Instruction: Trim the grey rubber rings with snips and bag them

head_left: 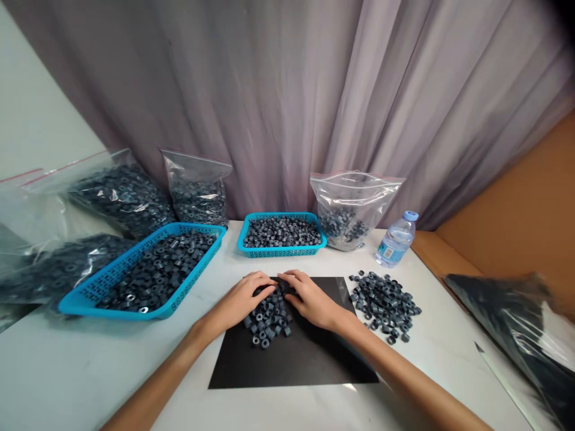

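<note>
Small dark grey ring-shaped pieces (269, 320) lie in a loose pile on a black mat (296, 365) in front of me. My left hand (245, 299) rests at the far left side of this pile, its fingers bent over the top and the thumb apart from them. From the right, my right hand (312, 299) reaches the same pile, fingers extended and thumb separate. Both sets of fingertips touch or hover close to the upper rings, and the two hands nearly meet there. Neither visibly grips a piece, though the undersides of the fingers are hidden.
A second ring pile (386, 305) lies right of the mat. Ring-filled blue baskets stand at left (175, 308) and back centre (283, 251). Several clear bags of rings, one at back right (354, 203), line the back and left. A water bottle (396, 242) stands near a cardboard box (507, 197).
</note>
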The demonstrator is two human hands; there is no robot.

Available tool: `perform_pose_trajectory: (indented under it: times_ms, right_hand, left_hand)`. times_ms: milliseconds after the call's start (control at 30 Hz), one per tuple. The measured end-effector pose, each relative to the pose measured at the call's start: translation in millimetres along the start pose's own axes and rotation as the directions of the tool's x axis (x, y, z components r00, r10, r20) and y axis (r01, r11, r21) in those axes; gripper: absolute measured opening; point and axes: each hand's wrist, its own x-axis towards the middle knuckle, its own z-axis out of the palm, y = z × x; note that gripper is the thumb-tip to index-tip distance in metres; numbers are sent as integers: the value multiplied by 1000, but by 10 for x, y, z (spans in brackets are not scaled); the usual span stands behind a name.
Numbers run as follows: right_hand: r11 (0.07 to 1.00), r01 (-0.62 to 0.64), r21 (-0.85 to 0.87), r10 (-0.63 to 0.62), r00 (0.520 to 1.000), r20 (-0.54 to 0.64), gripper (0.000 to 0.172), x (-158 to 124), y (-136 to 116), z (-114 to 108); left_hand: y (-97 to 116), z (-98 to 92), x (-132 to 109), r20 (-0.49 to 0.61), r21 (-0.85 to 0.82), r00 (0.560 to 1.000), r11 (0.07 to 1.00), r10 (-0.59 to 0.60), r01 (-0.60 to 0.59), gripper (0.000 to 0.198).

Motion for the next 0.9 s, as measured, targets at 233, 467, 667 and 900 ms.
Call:
perform_pose_trajectory:
  times_ms: [233,467,667,900]
  right_hand:
    - [991,-61,118,71,994,-79,26,56,67,70]
    - [913,-188,362,253,957,-142,18,-401,-117,-160]
    - [750,-245,615,409,902,-139,27,-660,-268,-166]
    - [608,-199,768,474,867,-151,23,-656,-386,-92]
  left_hand:
    - [-15,82,-51,25,5,999,1000,29,-29,26]
    - [165,106,-134,17,5,998,998,58,-59,30]
    - [543,344,-354,78,-77,989,990,126,-120,39]
    - [647,661,-472,-166,-269,984,958,58,-102,16]
